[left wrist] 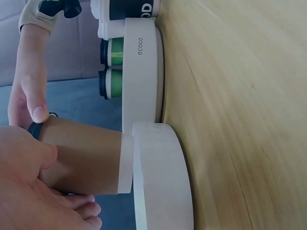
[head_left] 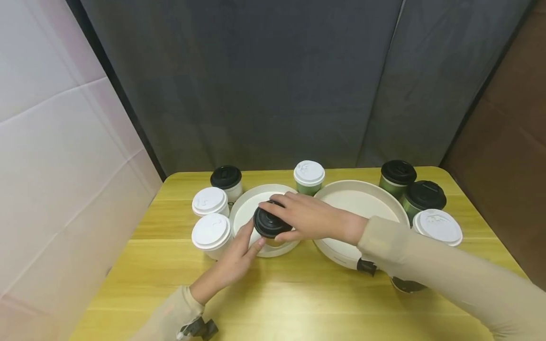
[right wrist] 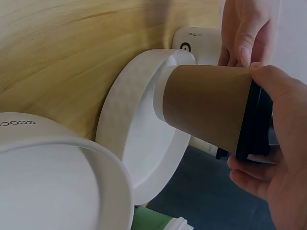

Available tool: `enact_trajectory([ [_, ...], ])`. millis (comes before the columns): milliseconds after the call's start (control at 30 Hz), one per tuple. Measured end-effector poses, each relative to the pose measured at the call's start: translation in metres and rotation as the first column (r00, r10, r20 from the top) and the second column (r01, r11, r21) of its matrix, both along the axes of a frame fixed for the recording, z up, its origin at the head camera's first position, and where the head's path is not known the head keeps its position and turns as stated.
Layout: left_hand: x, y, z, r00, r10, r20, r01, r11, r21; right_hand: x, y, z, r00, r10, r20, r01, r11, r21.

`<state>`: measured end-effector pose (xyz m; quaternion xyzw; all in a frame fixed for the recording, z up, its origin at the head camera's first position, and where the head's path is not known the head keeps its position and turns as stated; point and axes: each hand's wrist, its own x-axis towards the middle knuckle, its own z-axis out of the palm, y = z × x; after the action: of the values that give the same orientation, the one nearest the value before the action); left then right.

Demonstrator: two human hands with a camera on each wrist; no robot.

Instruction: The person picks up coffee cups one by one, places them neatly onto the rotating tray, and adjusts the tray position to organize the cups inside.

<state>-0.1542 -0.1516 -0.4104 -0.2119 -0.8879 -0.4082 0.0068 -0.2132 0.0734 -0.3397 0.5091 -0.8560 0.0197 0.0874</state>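
A brown paper cup (left wrist: 86,155) with a black lid (head_left: 269,223) is held between both hands over the smaller round white tray (head_left: 256,193). My left hand (head_left: 233,261) grips the cup's side, its thumb on the brown wall and its fingers around the back. From above, my right hand (head_left: 309,215) holds the lid by its edge. In the right wrist view the cup's white base (right wrist: 163,93) is at the tray's opening, above its floor; the cup looks slightly tilted.
A larger round white tray (head_left: 362,198) stands to the right. White-lidded cups (head_left: 212,231) and a black-lidded cup (head_left: 226,177) line the left. A white-lidded green cup (head_left: 309,175) stands behind; several cups (head_left: 425,195) stand right. My right sleeve partly covers a dark cup (head_left: 407,285).
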Motion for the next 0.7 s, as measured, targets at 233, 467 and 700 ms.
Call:
enact_trajectory([
  [233, 0.000, -0.002, -0.005, 1.000, 0.024, 0.005, -0.024, 1.000, -0.003, -0.001, -0.003, -0.004, 0.999, -0.013, 0.031, 0.012, 1.000, 0.006],
  [467, 0.000, -0.002, -0.010, 0.999, 0.017, 0.033, -0.017, 1.000, 0.001, -0.002, -0.004, -0.011, 0.997, -0.030, 0.071, 0.028, 0.999, 0.016],
  [700, 0.000, -0.002, -0.013, 0.999, 0.013, 0.034, -0.014, 1.000, 0.027, -0.003, -0.005, -0.015, 0.995, -0.035, 0.096, 0.034, 0.999, 0.011],
])
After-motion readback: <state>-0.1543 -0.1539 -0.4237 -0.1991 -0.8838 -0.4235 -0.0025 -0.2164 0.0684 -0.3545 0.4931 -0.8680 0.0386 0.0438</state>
